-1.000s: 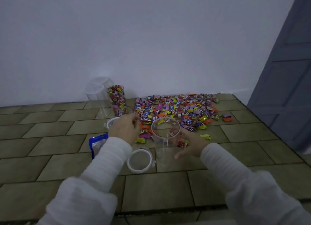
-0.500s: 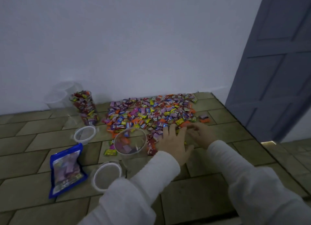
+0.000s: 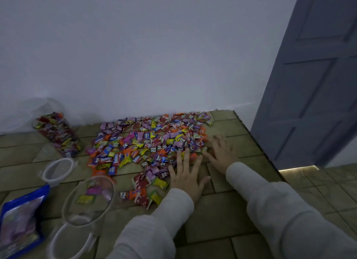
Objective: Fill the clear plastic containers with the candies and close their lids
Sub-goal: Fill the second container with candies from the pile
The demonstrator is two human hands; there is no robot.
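Head view: one jar [image 3: 58, 135] looks full, unlidded; near jar [image 3: 88, 198] barely started; left hand [image 3: 185, 177] and right hand [image 3: 220, 152] spread flat on candies [image 3: 146, 142].

Wrapped candies [image 3: 146, 142] in purple, orange, yellow, red and blue lie spread in a loose heap on the tiled floor against the wall. One clear plastic container [image 3: 58, 135] stands upright left of the heap, open-topped and filled to the rim with candies. A second clear container [image 3: 87, 198] stands nearer the camera, open, with only a few candies inside. Two round white-rimmed lids lie flat on the floor: one lid [image 3: 58, 168] between the two containers, the other lid [image 3: 70, 243] just in front of the nearer container.
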